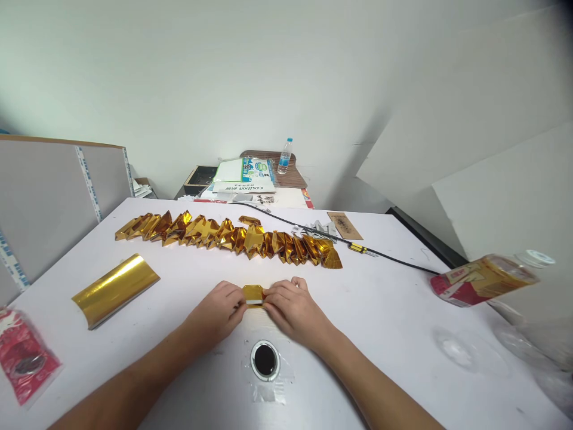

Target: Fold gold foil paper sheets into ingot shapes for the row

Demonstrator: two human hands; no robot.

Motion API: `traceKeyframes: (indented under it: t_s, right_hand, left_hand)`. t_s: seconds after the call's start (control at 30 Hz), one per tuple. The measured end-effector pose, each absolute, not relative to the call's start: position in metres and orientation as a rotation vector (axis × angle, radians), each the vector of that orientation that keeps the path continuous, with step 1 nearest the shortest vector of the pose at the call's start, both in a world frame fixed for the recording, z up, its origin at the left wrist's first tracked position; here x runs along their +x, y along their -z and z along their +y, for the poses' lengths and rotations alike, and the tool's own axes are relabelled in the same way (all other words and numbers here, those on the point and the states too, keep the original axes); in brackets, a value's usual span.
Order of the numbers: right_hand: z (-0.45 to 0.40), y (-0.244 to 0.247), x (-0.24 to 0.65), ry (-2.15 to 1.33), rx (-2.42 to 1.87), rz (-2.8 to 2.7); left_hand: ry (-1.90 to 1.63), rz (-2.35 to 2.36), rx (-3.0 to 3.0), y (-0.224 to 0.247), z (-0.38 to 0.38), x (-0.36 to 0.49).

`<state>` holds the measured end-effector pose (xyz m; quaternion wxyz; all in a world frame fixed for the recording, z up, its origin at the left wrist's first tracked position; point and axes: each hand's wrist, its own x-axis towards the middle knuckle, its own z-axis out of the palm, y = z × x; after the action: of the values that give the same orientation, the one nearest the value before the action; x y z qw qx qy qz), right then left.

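Note:
A small piece of folded gold paper lies on the white table between my hands, with a pale strip showing along its lower part. My left hand pinches its left edge, fingers closed. On the right edge, my right hand holds it with thumb and fingers together. Beyond them, a long row of folded gold pieces runs across the table. A curved stack of gold sheets rests to the left.
A black cable crosses the table's back right, near silver folded paper and a brown card. A tilted drink bottle is at right, a red packet at left. A round black hole sits before my hands.

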<state>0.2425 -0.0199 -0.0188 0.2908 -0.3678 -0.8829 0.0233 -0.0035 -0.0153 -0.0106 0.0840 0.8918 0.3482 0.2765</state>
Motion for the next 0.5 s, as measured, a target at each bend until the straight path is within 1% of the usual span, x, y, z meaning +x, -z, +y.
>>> traceKeyframes:
  t_s: [0.13, 0.33, 0.5]
  right_hand:
    - [-0.0153, 0.0214, 0.244, -0.169, -1.024, -2.332]
    - [-0.0132, 0.0252, 0.2408, -0.179, -0.984, -2.266]
    - [-0.0164, 0.0233, 0.2368, -0.157, -1.04, -2.28]
  left_hand:
    - [-0.807, 1.096, 2.599, 0.0132, -0.0126, -0.0043]
    - [-0.835, 1.119, 2.561, 0.016, -0.0124, -0.0022]
    - [-0.817, 1.105, 2.591, 0.0153, -0.0105, -0.0033]
